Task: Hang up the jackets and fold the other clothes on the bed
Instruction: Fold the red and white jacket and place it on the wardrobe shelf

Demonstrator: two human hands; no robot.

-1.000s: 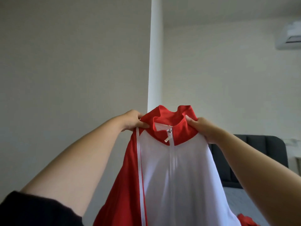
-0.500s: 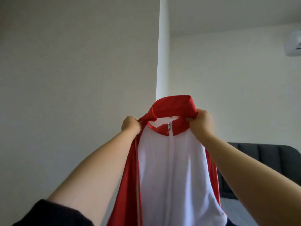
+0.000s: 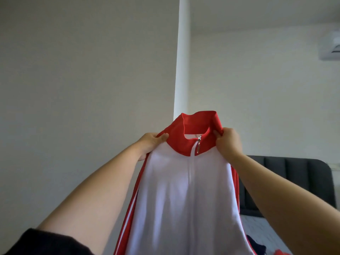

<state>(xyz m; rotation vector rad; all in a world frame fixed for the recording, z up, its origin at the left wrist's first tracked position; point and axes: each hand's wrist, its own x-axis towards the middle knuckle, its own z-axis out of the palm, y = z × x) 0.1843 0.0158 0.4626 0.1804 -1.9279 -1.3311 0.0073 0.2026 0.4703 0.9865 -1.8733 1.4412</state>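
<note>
Red-and-white jacket (image 3: 189,190) held up mid-frame, zipped. Left hand (image 3: 150,142) and right hand (image 3: 228,142) pinch its shoulders beside the collar. Dark headboard (image 3: 294,181) lower right.

Soft daylight is filling the room, glowing brightest on the wall corner (image 3: 181,52) at twelve o'clock, leaving the nine o'clock wall (image 3: 77,80) grey. Wide-angle distortion is stretching the lower edges.

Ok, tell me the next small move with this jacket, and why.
Probably hold the red and white jacket by the left hand alone, freeing the right hand for a hanger: both grip its shoulders beside the collar, it hangs zipped, and no hanger shows.
</note>
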